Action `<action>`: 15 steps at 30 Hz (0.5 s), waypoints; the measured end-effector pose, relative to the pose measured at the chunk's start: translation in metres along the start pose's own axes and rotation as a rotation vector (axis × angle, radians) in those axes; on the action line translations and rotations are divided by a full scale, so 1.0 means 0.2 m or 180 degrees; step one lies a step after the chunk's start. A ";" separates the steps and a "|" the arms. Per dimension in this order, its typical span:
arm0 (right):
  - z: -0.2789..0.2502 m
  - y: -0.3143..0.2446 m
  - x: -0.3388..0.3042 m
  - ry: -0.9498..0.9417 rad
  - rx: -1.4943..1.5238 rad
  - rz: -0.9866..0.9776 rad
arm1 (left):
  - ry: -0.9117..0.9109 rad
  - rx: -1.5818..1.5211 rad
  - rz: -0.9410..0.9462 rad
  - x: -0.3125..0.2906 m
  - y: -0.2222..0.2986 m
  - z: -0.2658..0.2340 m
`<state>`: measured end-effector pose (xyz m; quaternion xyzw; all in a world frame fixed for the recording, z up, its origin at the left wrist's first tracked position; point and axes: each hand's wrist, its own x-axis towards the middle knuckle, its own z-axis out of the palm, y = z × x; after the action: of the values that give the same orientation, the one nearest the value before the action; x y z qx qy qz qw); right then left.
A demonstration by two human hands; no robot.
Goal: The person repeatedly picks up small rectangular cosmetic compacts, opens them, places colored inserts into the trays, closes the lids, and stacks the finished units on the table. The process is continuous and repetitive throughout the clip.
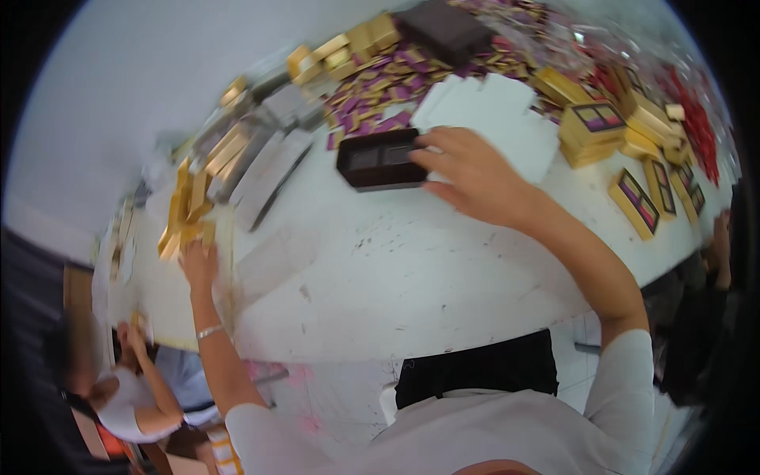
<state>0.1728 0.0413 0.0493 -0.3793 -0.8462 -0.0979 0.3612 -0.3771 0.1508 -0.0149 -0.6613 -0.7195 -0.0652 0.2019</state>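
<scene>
My right hand (475, 176) is at the right end of a dark brown plastic tray (366, 168), its fingers over the rim and the thumb low at the near side. Two compartments show inside the tray, and I see nothing in them. Far to the left, my left hand (198, 263) has its fingers closed around a small gold box (207, 234) at the near end of a group of gold boxes (180, 202). Blur hides exactly how the fingertips sit on that box.
Behind the tray lie white sheets (483, 111) and a heap of purple and gold pieces (388, 83). A stack of dark trays (445, 30) stands beyond. Filled gold boxes (590, 131) are at right, grey trays (265, 170) at left. A seated person (138, 396) works at lower left.
</scene>
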 end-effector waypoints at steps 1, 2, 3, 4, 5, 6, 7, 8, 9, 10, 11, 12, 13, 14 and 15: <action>0.04 0.01 0.02 -0.0374 -0.0241 0.0055 | -0.0016 -0.0027 0.0006 -0.01 0.06 -0.01; 0.09 0.01 0.05 -0.0723 -0.0400 0.0082 | 0.0378 -0.0499 0.0252 -0.03 -0.08 0.03; 0.13 0.02 0.04 -0.0717 -0.0545 0.0147 | 0.0357 -0.0514 0.0371 -0.04 -0.05 0.02; 0.17 0.02 0.06 -0.0687 -0.0635 0.0179 | 0.0563 -0.0800 0.0524 -0.07 -0.13 0.03; 0.18 0.02 0.07 -0.0621 -0.0678 0.0192 | 0.0749 -0.0947 0.0678 -0.08 -0.10 0.00; 0.15 0.03 0.07 -0.0518 -0.0741 0.0207 | 0.0995 -0.1192 0.0752 -0.11 0.08 -0.17; 0.16 0.04 0.06 -0.0572 -0.0814 0.0321 | 0.0984 -0.0825 0.0942 -0.15 0.24 -0.38; 0.19 0.04 0.08 -0.0614 -0.0832 0.0366 | 0.1035 -0.1062 0.0978 -0.23 0.37 -0.54; 0.23 0.03 0.09 -0.0418 -0.0783 0.0343 | 0.1030 -0.1499 0.0813 -0.35 0.54 -0.70; 0.25 0.02 0.10 -0.0209 -0.0709 0.0295 | 0.0782 -0.1805 0.0828 -0.42 0.54 -0.70; 0.25 0.03 0.11 -0.0176 -0.0701 0.0305 | 0.0815 -0.1865 0.1266 -0.48 0.62 -0.70; 0.25 0.04 0.12 -0.0139 -0.0689 0.0300 | 0.0830 -0.1939 0.1703 -0.54 0.70 -0.69; 0.27 0.06 0.12 -0.0217 -0.0641 0.0391 | 0.0484 -0.1661 0.2192 -0.67 0.91 -0.79; 0.28 0.07 0.12 -0.0270 -0.0587 0.0485 | 0.0516 -0.1938 0.2587 -0.75 1.12 -0.80; 0.28 0.09 0.12 -0.0319 -0.0523 0.0570 | 0.0241 -0.2281 0.2989 -0.80 1.31 -0.83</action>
<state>0.1442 0.0924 0.0237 -0.4862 -0.8150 -0.1152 0.2934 -0.0807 -0.0267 0.0297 -0.9331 -0.2752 -0.2314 -0.0013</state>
